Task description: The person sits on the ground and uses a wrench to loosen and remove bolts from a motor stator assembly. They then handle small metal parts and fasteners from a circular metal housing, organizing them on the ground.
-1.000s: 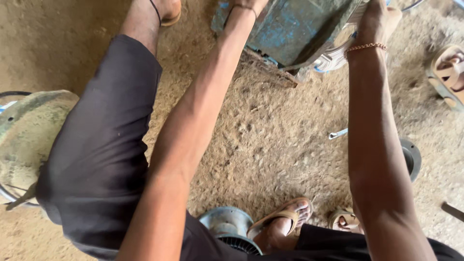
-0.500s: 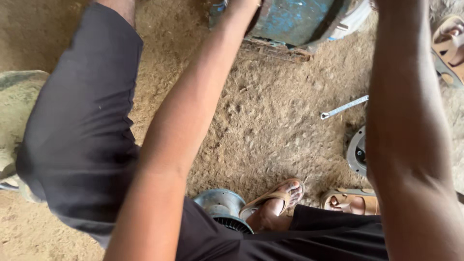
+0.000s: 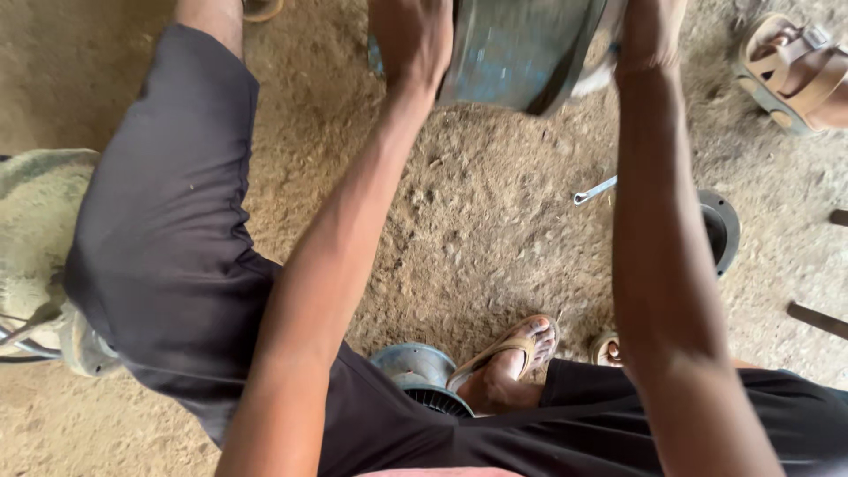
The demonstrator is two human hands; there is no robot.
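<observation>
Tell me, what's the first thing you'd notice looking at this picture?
Two bare arms reach up the middle, and the left hand and right hand grip a big blue-grey metal casing at the top edge. Below lies sandy ground, with a spanner by the right arm and a sandalled foot near the bottom.

Top edge cuts off my left hand [image 3: 411, 40], right hand [image 3: 649, 31] and the blue-grey metal casing [image 3: 517, 49]; grip unclear.
</observation>
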